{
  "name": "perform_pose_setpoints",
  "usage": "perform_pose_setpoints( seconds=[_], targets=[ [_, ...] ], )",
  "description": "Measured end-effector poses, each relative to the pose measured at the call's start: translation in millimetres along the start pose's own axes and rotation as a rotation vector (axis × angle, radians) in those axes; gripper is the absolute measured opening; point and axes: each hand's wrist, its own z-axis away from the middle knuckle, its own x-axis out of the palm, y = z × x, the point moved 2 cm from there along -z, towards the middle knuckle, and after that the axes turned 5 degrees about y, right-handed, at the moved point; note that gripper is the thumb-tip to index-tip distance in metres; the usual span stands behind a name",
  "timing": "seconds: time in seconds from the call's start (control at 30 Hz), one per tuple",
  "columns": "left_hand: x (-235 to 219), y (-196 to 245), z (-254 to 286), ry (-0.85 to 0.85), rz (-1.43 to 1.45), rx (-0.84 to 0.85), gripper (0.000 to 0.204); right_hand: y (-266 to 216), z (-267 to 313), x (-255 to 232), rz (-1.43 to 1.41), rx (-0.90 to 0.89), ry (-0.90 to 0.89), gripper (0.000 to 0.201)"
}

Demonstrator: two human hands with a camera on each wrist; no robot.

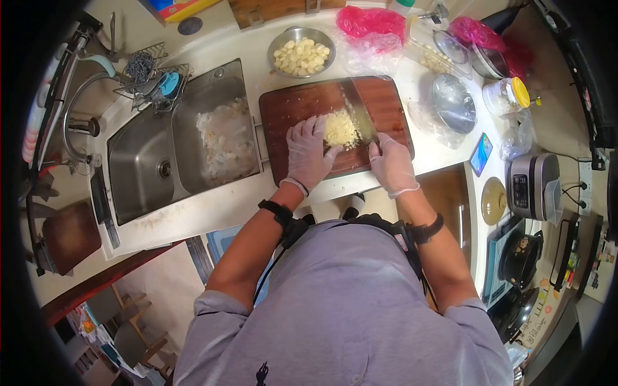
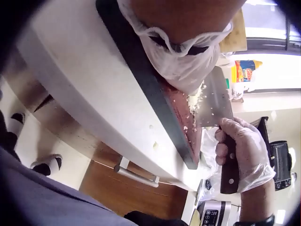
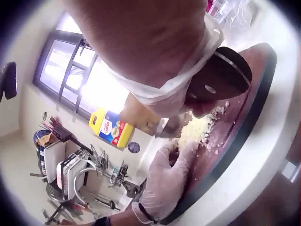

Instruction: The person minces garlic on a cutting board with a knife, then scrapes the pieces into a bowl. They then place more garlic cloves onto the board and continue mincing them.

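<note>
Mincing garlic piled mid-board, at 6 o'clock from the bowl of cloves. Right hand wrapped tight round the cleaver handle at the pile's 3 o'clock; left hand flat, fingers straight, at its 9 o'clock. Best to rock the blade in short strokes, keep left fingertips clear of the edge, sweep strays back into the heap

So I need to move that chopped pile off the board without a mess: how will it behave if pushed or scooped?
The chopped pile is loose small bits, so it would probably spread and crumble rather than slide as one. Specks already cling to the knife blade, so it seems moist and sticky. Scattered crumbs on the cutting board suggest some will be left behind.
</note>
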Motion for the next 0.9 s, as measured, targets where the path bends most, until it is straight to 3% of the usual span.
perform_pose_setpoints(
  seconds=[0.33, 0.43, 0.5, 0.73, 0.8, 0.9],
  targets=[
    [3, -3, 4, 0.02, 0.001, 0.009, 0.071, -13, -1, 4, -0.054, -0.102, -0.014, 0.021],
    [1, -1, 1, 0.025, 0.002, 0.003, 0.07, -16, -4, 10, 0.057, -0.122, -0.078, 0.023],
    [0, -1, 6, 0.012, 0.006, -0.011, 0.07, -20, 3, 0, -0.025, -0.083, -0.013, 0.025],
    [1, -3, 2, 0.033, -0.029, 0.01, 0.07, -10, -2, 5, -0.035, -0.072, -0.05, 0.025],
    [2, 0, 3, 0.029, -0.035, 0.011, 0.07, -8, -2, 4, 0.0, -0.063, 0.031, 0.024],
    [2, -2, 4, 0.024, -0.032, 0.005, 0.069, -4, -2, 12, 0.028, -0.043, -0.066, 0.025]
  ],
)
